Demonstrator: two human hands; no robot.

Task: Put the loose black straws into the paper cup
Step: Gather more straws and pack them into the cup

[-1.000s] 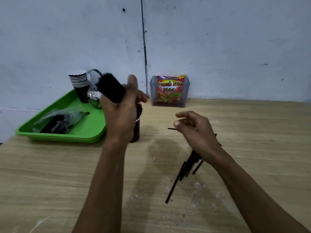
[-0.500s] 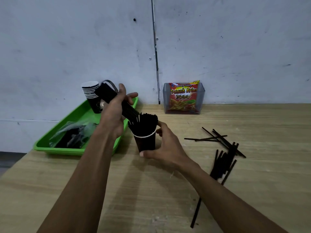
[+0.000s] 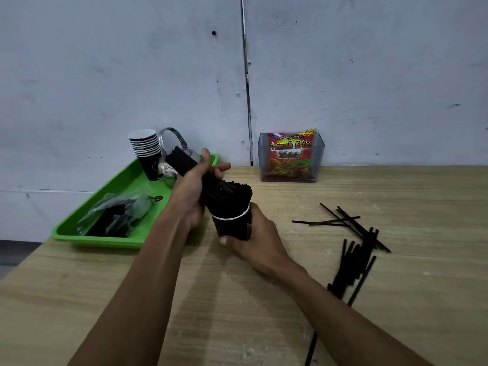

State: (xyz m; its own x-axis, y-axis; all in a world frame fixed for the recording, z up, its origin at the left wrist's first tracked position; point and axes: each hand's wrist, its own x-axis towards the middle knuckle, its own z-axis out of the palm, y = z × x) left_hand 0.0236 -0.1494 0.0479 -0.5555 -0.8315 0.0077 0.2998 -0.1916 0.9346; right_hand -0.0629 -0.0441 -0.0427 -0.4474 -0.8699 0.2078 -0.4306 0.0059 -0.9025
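1. Your left hand [image 3: 191,196] was wrapped tight around a bunch of black straws [image 3: 184,165], tipped down toward the paper cup [image 3: 232,227].
2. Your right hand [image 3: 253,241] had its fingers closed around the cup, near the middle of the desk [image 3: 396,299], just beside the green tray [image 3: 105,241].
3. This looked like the step of sliding the bunch in.
4. More loose straws [image 3: 353,260] lay toward the right edge.
5. Next, you likely needed to let the bunch drop in, then pick those up.
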